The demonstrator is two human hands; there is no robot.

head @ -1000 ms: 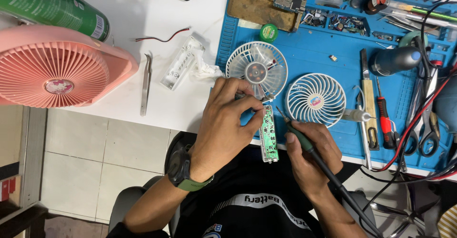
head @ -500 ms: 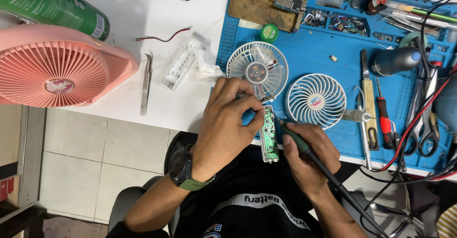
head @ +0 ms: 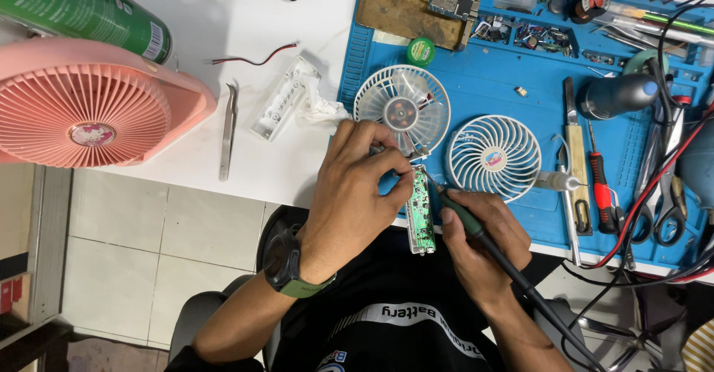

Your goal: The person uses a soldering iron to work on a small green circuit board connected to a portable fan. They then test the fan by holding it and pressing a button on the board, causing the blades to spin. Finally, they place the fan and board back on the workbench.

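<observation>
My left hand [head: 355,197] pinches the upper end of a narrow green circuit board [head: 422,216] in a white housing, at the near edge of the blue work mat [head: 520,67]. My right hand [head: 480,242] grips a soldering iron [head: 465,216] with a green and black handle, its tip touching the top of the board. Just beyond the board lies a white fan body with motor [head: 401,108], and a white fan grille [head: 494,156] lies to its right.
A pink desk fan [head: 93,108] and a green spray can [head: 82,8] sit at left. Tweezers [head: 227,130], a clear plastic housing [head: 284,97] and a red-black wire [head: 253,56] lie on the white table. Screwdrivers, pliers, cables and a bare circuit board crowd the mat's right and far side.
The soldering iron tip has shifted slightly up along the board toward my left fingertips. Both hands otherwise hold their places.
</observation>
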